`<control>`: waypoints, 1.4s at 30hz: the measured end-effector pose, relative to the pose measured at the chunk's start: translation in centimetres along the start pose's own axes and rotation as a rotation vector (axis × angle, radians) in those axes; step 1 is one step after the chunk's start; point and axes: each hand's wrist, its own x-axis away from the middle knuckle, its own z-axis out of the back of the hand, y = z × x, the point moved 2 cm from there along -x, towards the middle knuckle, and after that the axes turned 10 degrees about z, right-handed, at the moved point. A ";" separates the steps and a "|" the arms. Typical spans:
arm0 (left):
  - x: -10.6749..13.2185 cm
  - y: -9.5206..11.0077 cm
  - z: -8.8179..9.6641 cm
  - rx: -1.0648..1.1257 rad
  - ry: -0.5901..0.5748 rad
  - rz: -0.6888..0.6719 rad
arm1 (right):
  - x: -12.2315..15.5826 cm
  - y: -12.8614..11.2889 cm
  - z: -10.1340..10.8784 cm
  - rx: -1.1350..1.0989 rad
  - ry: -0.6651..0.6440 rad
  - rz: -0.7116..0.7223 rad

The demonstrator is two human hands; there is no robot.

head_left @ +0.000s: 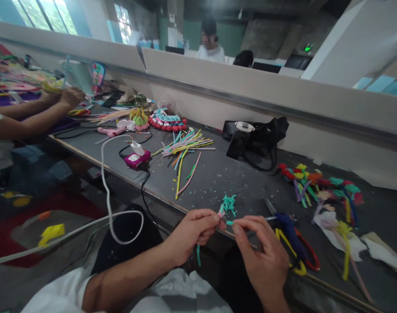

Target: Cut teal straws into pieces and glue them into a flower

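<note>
My left hand (200, 228) is closed in a pinch on a small pink-and-teal craft piece (221, 214). A teal strip (198, 255) hangs below that hand. Between thumb and fingertips, my right hand (263, 252) pinches a short teal piece (230, 223), close to the left fingertips. Just beyond both hands, a pile of short teal cut pieces (229, 203) lies on the dark table. Beside my right hand are scissors with dark blue and red handles (288, 230), together with a bent yellow strip (298, 268).
Fuzzy coloured stems (188, 143) lie mid-table. A black bag (263, 137) sits by the partition (224, 98). Finished-looking colourful flowers (315, 180) are at right. A white cable (105, 187) loops near a purple power adapter (137, 159). Another person's hands (71, 96) work at far left.
</note>
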 end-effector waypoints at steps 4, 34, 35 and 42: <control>0.2 0.2 -0.1 -0.043 0.020 -0.013 | -0.7 0.2 0.0 -0.076 -0.041 -0.046; 0.3 0.6 0.0 -0.210 0.102 -0.094 | -1.4 0.5 -0.5 -0.097 -0.093 -0.029; 0.3 0.7 0.0 -0.218 0.106 -0.098 | -1.3 0.5 -0.6 -0.095 -0.089 -0.027; 0.0 0.4 0.4 -0.229 0.113 -0.111 | -1.1 0.2 -0.7 -0.081 -0.061 -0.010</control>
